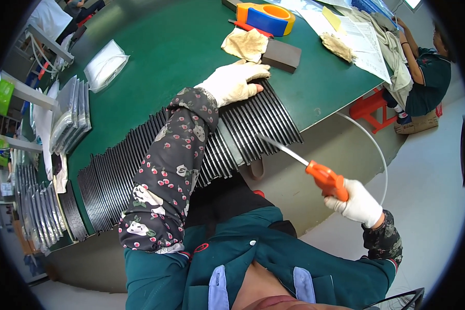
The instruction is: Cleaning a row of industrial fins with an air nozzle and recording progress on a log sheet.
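A long row of thin black strips (120,173) lies side by side along the near edge of the green table (155,57). Gloved in white, my left hand (235,82) rests on the far ends of the strips at the row's right part, fingers stretched out and a bare fingertip showing. My left forearm, in a dark patterned sleeve, crosses over the row and hides some strips. My right hand (357,202), also gloved, is wrapped round the handle of an orange air blow gun (325,178). Its thin metal nozzle points at the right part of the strips.
Beyond my left hand are a grey block (281,56), a crumpled cloth (245,44) and a blue-and-orange tape dispenser (266,19). Bagged packs (71,116) stand at left. A white hose (380,150) curves at right, near a red stool (369,109) and a co-worker (429,77).
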The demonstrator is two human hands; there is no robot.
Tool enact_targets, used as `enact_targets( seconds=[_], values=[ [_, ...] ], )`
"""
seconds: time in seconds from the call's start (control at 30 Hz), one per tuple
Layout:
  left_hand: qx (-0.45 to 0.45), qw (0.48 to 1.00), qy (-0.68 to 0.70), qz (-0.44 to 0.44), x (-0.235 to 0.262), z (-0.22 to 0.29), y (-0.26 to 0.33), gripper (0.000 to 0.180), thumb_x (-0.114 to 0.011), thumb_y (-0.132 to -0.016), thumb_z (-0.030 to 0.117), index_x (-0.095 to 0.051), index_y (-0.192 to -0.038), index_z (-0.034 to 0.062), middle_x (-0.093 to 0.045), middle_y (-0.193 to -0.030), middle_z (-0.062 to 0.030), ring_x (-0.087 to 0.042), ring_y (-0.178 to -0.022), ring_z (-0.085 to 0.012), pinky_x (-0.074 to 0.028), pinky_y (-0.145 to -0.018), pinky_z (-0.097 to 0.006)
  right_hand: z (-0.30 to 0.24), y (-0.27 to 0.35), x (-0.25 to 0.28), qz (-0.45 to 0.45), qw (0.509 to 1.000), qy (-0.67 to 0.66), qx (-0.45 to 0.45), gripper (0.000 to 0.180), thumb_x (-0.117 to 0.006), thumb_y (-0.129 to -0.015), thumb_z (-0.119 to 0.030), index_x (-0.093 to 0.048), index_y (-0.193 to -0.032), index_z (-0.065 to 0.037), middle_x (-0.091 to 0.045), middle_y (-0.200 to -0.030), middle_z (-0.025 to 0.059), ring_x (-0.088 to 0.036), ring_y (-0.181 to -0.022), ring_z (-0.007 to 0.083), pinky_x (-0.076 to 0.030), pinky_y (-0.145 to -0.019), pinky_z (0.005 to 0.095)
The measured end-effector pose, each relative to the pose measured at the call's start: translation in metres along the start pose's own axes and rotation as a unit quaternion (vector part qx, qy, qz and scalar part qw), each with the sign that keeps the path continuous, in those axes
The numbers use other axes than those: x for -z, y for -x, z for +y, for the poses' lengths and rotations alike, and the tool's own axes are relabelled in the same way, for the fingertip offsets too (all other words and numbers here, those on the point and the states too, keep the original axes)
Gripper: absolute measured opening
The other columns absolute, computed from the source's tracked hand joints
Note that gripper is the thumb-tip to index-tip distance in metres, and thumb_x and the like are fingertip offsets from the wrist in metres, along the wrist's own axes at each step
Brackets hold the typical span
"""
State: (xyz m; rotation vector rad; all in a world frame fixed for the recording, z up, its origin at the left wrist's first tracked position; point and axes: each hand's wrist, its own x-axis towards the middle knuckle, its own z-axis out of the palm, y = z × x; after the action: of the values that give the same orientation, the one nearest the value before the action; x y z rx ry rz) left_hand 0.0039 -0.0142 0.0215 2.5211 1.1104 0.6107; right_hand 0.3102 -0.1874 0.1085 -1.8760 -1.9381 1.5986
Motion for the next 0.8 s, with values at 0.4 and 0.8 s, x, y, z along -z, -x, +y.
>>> enact_targets(
  seconds=[0.4, 0.8],
  values=[
    [-0.006, 1.0, -0.023, 0.004, -0.003, -0.002, -0.003, 0.036, -0.06, -0.084, 0.023, -0.053, -0.118, 0.0115, -0.049, -0.13, -0.001, -0.043, -0.122, -0.0278, -0.037, -0.1, -0.033, 0.017, 0.018, -0.002, -0.02, 0.998, -0.05, -0.028, 0.024, -0.066, -0.077, -0.016, -0.058, -0.095, -0.002, -0.06, -0.077, 0.0058, -0.055, -0.071, 0.0153, -0.047, -0.07, 0.0293],
    [0.0, 1.0, -0.004, -0.008, -0.001, 0.0, -0.003, 0.036, -0.061, -0.083, 0.017, -0.053, -0.117, 0.0099, -0.051, -0.129, -0.0031, -0.041, -0.124, -0.0264, -0.035, -0.102, -0.032, 0.035, 0.043, -0.006, 0.009, 0.988, -0.114, -0.103, 0.023, -0.067, -0.078, -0.017, -0.059, -0.092, -0.002, -0.059, -0.076, 0.0035, -0.053, -0.07, 0.0131, -0.045, -0.069, 0.0277]
  ],
)
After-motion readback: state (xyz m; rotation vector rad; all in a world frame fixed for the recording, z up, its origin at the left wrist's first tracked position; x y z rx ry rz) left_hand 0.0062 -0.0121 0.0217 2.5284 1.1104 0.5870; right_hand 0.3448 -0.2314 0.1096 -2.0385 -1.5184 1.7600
